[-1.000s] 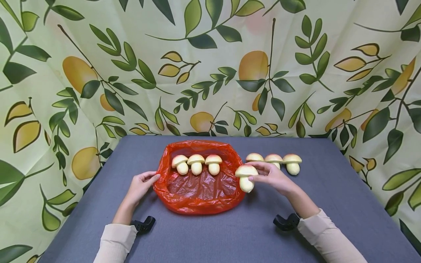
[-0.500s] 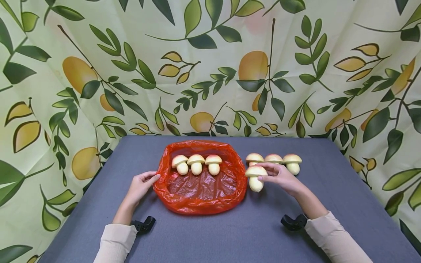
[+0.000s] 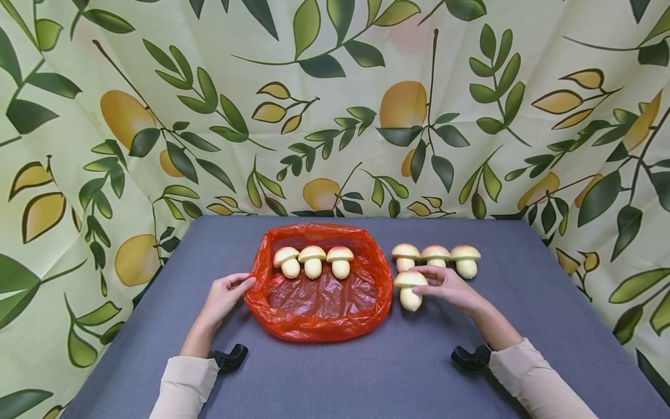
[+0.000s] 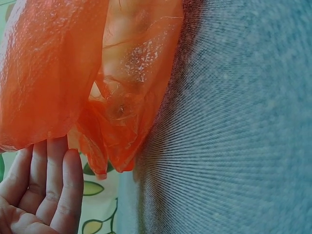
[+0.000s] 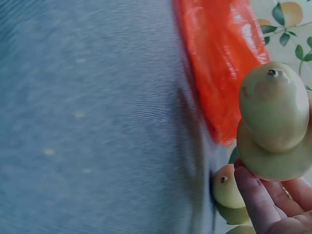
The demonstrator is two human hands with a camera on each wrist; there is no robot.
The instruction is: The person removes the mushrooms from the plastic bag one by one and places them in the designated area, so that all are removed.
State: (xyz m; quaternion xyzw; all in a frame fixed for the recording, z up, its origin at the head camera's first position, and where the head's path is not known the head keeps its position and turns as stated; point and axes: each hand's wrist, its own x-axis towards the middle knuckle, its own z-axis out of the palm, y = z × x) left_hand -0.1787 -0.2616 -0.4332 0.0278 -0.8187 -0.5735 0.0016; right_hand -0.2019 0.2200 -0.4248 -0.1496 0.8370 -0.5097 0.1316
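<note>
A red plastic bag (image 3: 319, 333) lies with its mouth wide; three toy mushrooms, including the middle one (image 3: 313, 263), lie in a row inside. At its left rim my left hand (image 3: 226, 298) pinches the plastic between thumb and fingers; in the left wrist view the fingers (image 4: 57, 180) reach up to the bag and the thumb is hidden. Just right of the bag, my right hand (image 3: 449, 287) grips a toy mushroom (image 3: 410, 298) by its side, cap up. The right wrist view shows the mushroom's rounded stem end (image 5: 275, 107) above the fingers.
Three more toy mushrooms stand in a row behind my right hand: a left one (image 3: 405, 256), a middle one (image 3: 435, 255) and a right one (image 3: 464, 261). A blue-grey cloth (image 3: 335, 378) covers the table. A leaf-patterned curtain (image 3: 345, 99) hangs behind it.
My right hand has moved right, away from the bag's right rim, and lately a little lower, with the mushroom still in its grip. My left hand and the bag have hardly moved.
</note>
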